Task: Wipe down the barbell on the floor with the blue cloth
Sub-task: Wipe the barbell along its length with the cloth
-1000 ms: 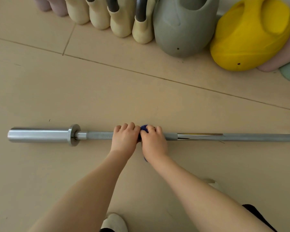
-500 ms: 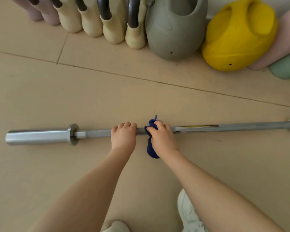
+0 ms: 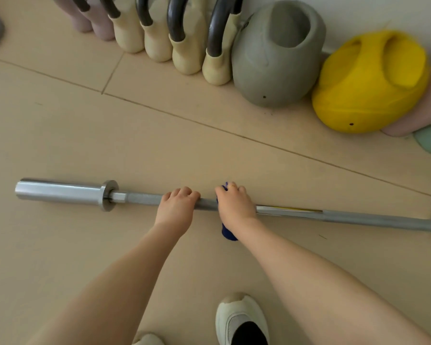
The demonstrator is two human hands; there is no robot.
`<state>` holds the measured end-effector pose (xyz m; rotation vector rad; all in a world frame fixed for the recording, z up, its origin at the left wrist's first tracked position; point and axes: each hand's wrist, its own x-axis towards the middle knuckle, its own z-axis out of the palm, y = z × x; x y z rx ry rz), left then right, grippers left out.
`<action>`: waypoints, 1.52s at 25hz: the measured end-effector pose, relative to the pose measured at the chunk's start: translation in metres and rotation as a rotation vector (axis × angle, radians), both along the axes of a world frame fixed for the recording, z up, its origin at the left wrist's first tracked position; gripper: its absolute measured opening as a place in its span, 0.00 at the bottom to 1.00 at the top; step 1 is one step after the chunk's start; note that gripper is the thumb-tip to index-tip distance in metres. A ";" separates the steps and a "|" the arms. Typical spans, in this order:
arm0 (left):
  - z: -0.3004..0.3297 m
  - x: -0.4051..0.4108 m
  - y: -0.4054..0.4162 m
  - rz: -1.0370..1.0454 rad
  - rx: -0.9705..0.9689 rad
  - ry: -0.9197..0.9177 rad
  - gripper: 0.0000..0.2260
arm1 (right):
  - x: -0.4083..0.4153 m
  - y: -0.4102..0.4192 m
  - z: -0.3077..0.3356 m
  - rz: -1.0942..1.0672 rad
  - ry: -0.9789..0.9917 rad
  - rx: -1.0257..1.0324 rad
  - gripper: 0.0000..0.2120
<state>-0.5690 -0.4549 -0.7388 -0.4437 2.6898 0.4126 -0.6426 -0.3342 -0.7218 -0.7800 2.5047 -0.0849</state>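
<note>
A steel barbell lies on the beige floor, running left to right, with its thick sleeve and collar at the left. My left hand grips the bare shaft just right of the collar. My right hand is a little further right, closed over the shaft with the blue cloth wrapped around the bar under it. Only a blue tip above my fingers and a tail below my wrist show.
Along the far wall stand cream kettlebells with dark handles, a grey soft kettlebell, a yellow one, and pink and green ones at the right edge. My white shoe is on the floor near the bottom.
My right hand has slid with the cloth to the right along the shaft, away from my left hand. The view has shifted, and my right shoe has come into sight.
</note>
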 end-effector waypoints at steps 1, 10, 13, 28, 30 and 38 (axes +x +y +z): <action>0.003 0.000 -0.003 0.034 0.000 -0.011 0.15 | -0.004 0.006 -0.002 -0.012 0.000 -0.020 0.13; 0.036 0.029 -0.005 0.358 0.025 -0.218 0.30 | 0.038 -0.023 0.007 -0.048 -0.030 -0.156 0.12; 0.037 0.030 -0.016 0.306 -0.024 -0.224 0.24 | 0.042 -0.051 0.012 0.069 -0.096 -0.214 0.12; 0.008 0.053 -0.065 -0.175 -0.062 -0.017 0.30 | 0.044 -0.075 0.002 0.054 -0.014 -0.249 0.13; 0.010 0.050 -0.075 -0.224 -0.044 -0.035 0.28 | 0.031 -0.045 -0.003 0.268 0.081 -0.117 0.24; 0.026 0.044 -0.132 -0.323 -0.071 -0.038 0.28 | 0.054 -0.081 -0.005 0.153 0.101 -0.045 0.16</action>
